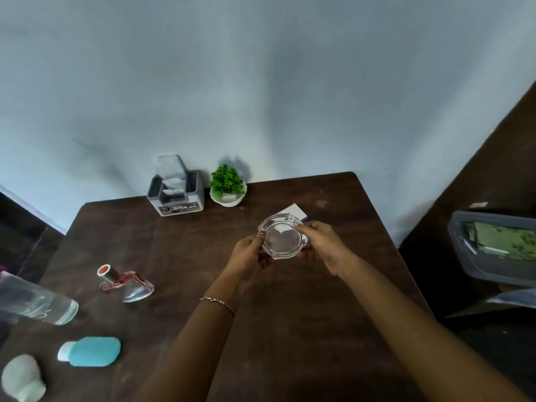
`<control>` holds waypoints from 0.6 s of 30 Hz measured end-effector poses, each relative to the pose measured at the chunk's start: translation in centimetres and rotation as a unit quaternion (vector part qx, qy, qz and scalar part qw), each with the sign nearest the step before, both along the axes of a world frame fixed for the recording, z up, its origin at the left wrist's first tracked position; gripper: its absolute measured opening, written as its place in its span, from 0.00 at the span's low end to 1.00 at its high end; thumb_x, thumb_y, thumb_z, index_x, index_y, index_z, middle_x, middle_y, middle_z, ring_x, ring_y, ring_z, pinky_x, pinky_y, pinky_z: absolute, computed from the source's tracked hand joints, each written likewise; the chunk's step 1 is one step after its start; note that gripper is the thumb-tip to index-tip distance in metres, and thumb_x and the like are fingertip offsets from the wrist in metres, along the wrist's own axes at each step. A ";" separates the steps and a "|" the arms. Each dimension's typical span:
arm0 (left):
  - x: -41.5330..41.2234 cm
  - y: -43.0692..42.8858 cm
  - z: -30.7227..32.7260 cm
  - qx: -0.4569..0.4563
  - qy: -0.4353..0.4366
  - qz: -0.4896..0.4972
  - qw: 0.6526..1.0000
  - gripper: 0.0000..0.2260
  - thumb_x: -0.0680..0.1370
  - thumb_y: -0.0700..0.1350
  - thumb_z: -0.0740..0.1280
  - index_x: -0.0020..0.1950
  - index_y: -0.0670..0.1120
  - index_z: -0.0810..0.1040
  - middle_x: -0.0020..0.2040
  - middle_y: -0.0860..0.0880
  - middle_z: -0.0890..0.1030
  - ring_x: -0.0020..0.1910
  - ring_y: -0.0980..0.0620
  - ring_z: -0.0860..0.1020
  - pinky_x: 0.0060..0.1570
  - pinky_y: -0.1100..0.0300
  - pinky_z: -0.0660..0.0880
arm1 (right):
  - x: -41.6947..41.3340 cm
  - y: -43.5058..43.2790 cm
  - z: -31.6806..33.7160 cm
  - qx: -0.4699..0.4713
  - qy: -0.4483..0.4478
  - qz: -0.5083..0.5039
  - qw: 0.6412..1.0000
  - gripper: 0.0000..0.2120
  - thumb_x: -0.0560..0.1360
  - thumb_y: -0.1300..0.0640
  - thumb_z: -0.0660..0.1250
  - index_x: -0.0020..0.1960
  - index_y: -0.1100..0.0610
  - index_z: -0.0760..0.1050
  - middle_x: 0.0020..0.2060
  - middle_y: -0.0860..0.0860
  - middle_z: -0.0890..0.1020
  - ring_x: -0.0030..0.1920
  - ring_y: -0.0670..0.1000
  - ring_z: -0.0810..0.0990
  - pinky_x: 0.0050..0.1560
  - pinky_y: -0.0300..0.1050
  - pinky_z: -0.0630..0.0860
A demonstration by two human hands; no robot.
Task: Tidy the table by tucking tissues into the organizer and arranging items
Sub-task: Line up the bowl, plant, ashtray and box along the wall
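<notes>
A grey organizer (175, 192) is seen at the far edge of the desk (290, 314), in the upper centre-left of the frame, against the wall. White tissues (173, 184) are held in its middle compartment, standing up above the rim, and a clear flap is raised behind them. Just to the right of it a small green plant (227, 185) is set in a white pot.

At the right edge of the frame, off the desk, a grey plastic bin (493, 248) is found, with green patterned paper lying inside.

A clear glass dish (282, 237) is held above the desk in the centre of the frame. It is tilted toward the camera, and a white box (294, 211) behind it is partly seen through the glass.

The dish is gripped from both sides. The left hand (249, 256) is curled round its left rim, thumb on the top edge; a thin bracelet (217, 304) is worn on that wrist. The right hand (322, 245) is closed on the right rim, fingers underneath. Both forearms are stretched forward from the lower edge of the frame.

In the lower left, a perfume bottle (127, 284), a clear bottle (37, 300) and a teal bottle (92, 351) are laid on their sides on the desk.
</notes>
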State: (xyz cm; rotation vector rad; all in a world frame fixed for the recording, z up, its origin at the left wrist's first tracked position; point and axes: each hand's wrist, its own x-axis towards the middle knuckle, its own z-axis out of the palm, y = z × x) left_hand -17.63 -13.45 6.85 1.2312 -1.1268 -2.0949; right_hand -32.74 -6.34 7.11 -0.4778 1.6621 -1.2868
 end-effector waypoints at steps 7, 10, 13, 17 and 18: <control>-3.1 -7.8 0.4 0.014 0.036 0.067 0.997 0.04 0.78 0.35 0.63 0.46 0.39 0.77 0.29 0.50 0.83 0.25 0.58 0.79 0.27 0.68 0.75 | -2.5 -7.7 0.8 0.015 0.037 -0.015 0.999 0.06 0.76 0.64 0.64 0.51 0.59 0.77 0.44 0.56 0.81 0.40 0.51 0.81 0.30 0.37 0.79; -5.0 -10.3 -0.6 0.022 0.033 0.045 0.998 0.06 0.79 0.33 0.60 0.52 0.37 0.77 0.32 0.49 0.84 0.27 0.58 0.81 0.29 0.68 0.77 | -4.2 -10.9 -0.9 0.035 0.071 -0.039 0.996 0.10 0.75 0.64 0.66 0.57 0.61 0.76 0.52 0.59 0.81 0.46 0.54 0.81 0.39 0.43 0.81; -6.8 -12.5 -2.0 0.044 0.004 0.028 0.999 0.13 0.80 0.33 0.58 0.63 0.38 0.72 0.49 0.42 0.81 0.36 0.53 0.80 0.31 0.65 0.79 | -5.8 -13.5 -2.9 0.075 0.116 -0.048 0.989 0.16 0.74 0.64 0.67 0.62 0.62 0.74 0.56 0.59 0.79 0.46 0.54 0.82 0.45 0.48 0.83; -9.0 -15.0 -4.7 0.060 -0.049 0.056 0.995 0.16 0.79 0.34 0.60 0.67 0.41 0.71 0.57 0.43 0.78 0.43 0.54 0.78 0.35 0.63 0.77 | -6.9 -15.9 -4.2 0.102 0.178 -0.038 0.978 0.23 0.73 0.61 0.69 0.67 0.62 0.71 0.61 0.58 0.78 0.42 0.52 0.82 0.45 0.48 0.83; -9.5 -15.4 -5.2 0.064 -0.053 0.068 0.994 0.17 0.79 0.34 0.61 0.67 0.41 0.71 0.58 0.43 0.78 0.43 0.54 0.78 0.35 0.63 0.76 | -7.1 -16.4 -4.3 0.110 0.195 -0.036 0.974 0.22 0.73 0.61 0.69 0.66 0.62 0.72 0.58 0.57 0.79 0.39 0.51 0.82 0.46 0.50 0.83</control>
